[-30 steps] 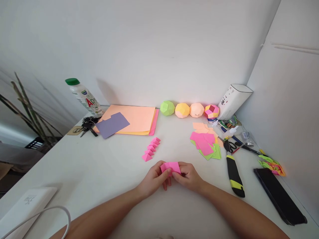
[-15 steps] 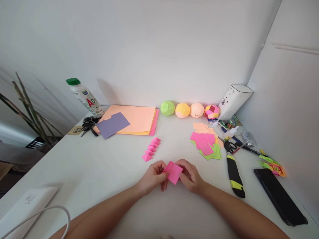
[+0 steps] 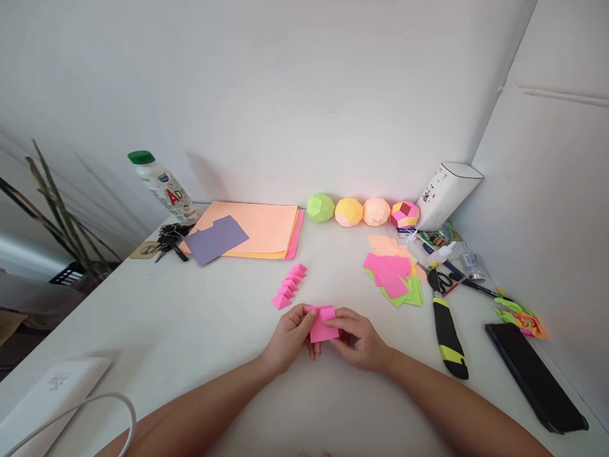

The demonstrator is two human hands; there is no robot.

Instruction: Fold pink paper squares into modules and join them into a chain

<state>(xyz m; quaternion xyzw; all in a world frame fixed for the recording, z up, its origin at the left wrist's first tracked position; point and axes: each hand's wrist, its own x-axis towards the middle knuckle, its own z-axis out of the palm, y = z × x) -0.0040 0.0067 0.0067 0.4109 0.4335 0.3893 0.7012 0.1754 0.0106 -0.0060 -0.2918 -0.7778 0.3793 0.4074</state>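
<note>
A small square of pink paper [image 3: 321,331] is held up between my two hands, just above the white table. My left hand [image 3: 288,336] pinches its left side, thumb on the front face. On the right side, my right hand [image 3: 358,336] grips the sheet, its fingers lying across the front. Beyond the left hand stands a row of several folded pink paper pieces [image 3: 289,285]. To the right lies a loose pile of pink paper pieces [image 3: 391,273], with green paper pieces [image 3: 415,291] under it and peach ones [image 3: 380,242] behind.
Along the wall sit paper balls in green [image 3: 320,208], yellow [image 3: 349,212], peach and mixed colours. Peach sheets [image 3: 257,225] with a purple piece [image 3: 216,240] lie back left, near a bottle [image 3: 166,187] and keys. A utility knife [image 3: 448,336], scissors and a black phone [image 3: 535,377] lie right.
The pink paper has turned from a diamond slant to nearly square-on. My right fingers have moved onto its front face, and my left thumb has shifted up along its edge.
</note>
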